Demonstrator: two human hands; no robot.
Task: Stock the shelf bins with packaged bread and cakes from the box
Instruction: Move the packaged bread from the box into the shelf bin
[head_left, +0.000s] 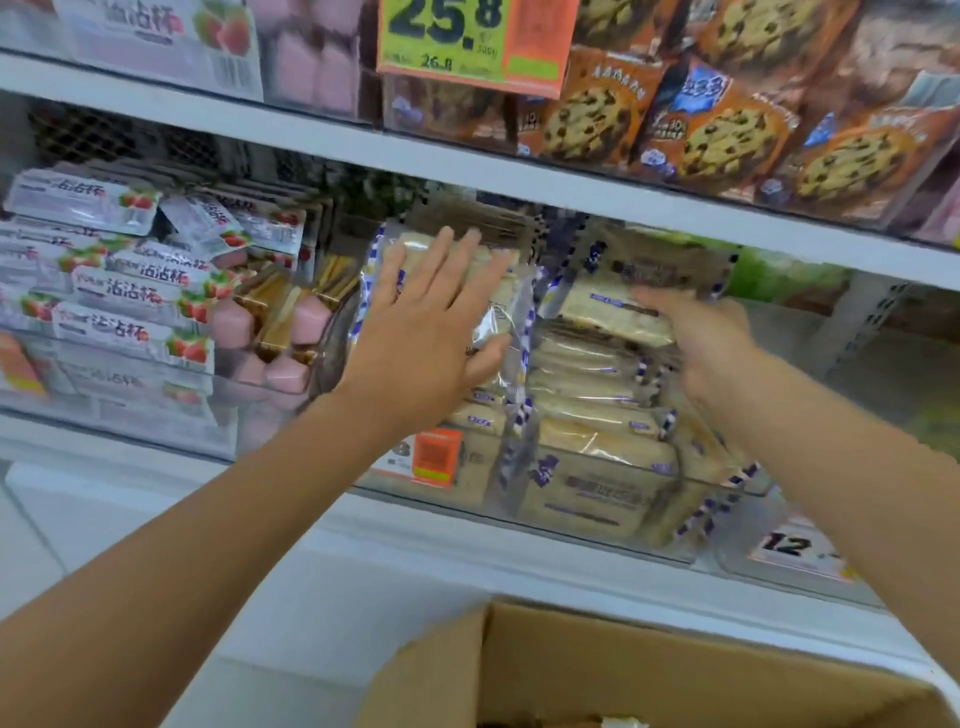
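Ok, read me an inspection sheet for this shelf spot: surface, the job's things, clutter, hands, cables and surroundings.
Surface: white shelf board carrying a clear bin.
Job's things: wrapped bread packs stacked in the clear bin; open cardboard box below, contents mostly out of view.
Clutter: nothing seen.
Grippers: left hand flat, fingers straight, pressing an upright bread pack; right hand grips the top bread pack of the right stack.
Cables: nothing seen.
Surroundings: strawberry dip-cup packs to the left; chocolate-chip cookie packs and a yellow price tag above.
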